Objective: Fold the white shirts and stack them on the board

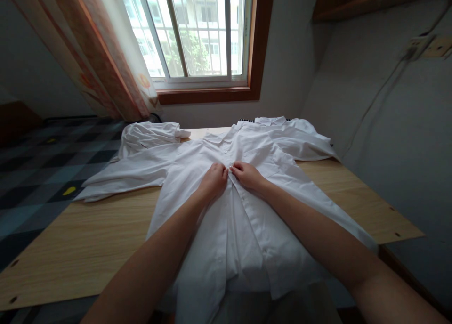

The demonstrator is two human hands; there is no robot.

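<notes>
A white button-up shirt (190, 168) lies spread front side up on a wooden board, collar toward the window and sleeves out to both sides. My left hand (215, 177) pinches one front edge at mid-chest. Close beside it, my right hand (246, 174) pinches the other front edge, the fingertips of both hands nearly meeting. Below my hands the two front edges hang apart, and small buttons show along them. The hem drapes over the near edge of the board. Whether a button sits between my fingertips is too small to make out.
The light wooden board (102, 239) rests over a bed with a dark checked sheet (28, 173). Bunched white cloth (148, 135) lies at the board's far left, and another white collared garment (271, 121) at the far right. Beyond are a curtain (106, 55), a window and a wall socket (418, 46).
</notes>
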